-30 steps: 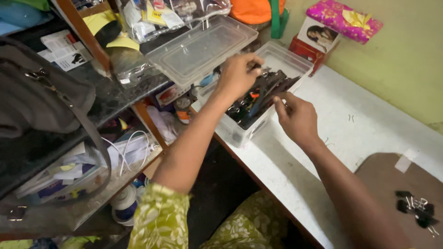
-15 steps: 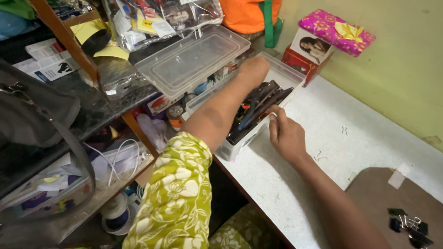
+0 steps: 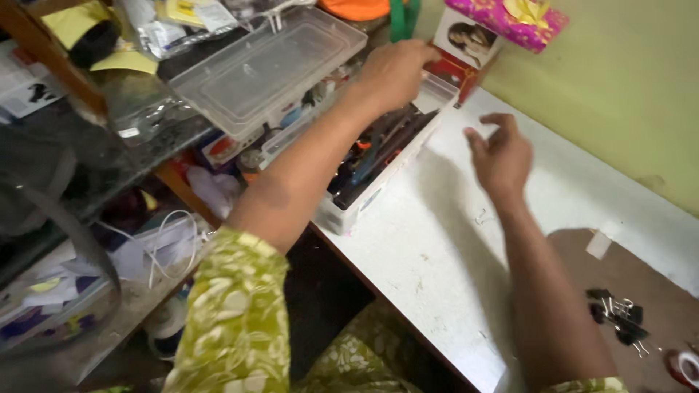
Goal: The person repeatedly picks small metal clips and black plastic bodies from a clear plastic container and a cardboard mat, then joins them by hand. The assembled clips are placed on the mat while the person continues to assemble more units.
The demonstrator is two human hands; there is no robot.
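A clear plastic box (image 3: 348, 212) stands at the left edge of the white table (image 3: 437, 262), filled with dark and orange-handled tools (image 3: 371, 156). My left hand (image 3: 397, 73) reaches palm down over the box's far end, fingers by its rim next to a red carton (image 3: 466, 47). Whether it grips anything is hidden. My right hand (image 3: 502, 149) hovers over the table just right of the box, fingers spread, holding nothing.
The box's clear lid (image 3: 269, 65) lies open on a cluttered shelf to the left. A pink wrapped package (image 3: 520, 18) sits on the red carton. Black binder clips (image 3: 615, 313) lie on a brown board (image 3: 655, 276) near a tape roll (image 3: 684, 367). White cables (image 3: 164, 236) fill the lower shelf.
My left hand has slid further along to the box's far end. My right hand has come away from the box's side, moved right and spread its fingers.
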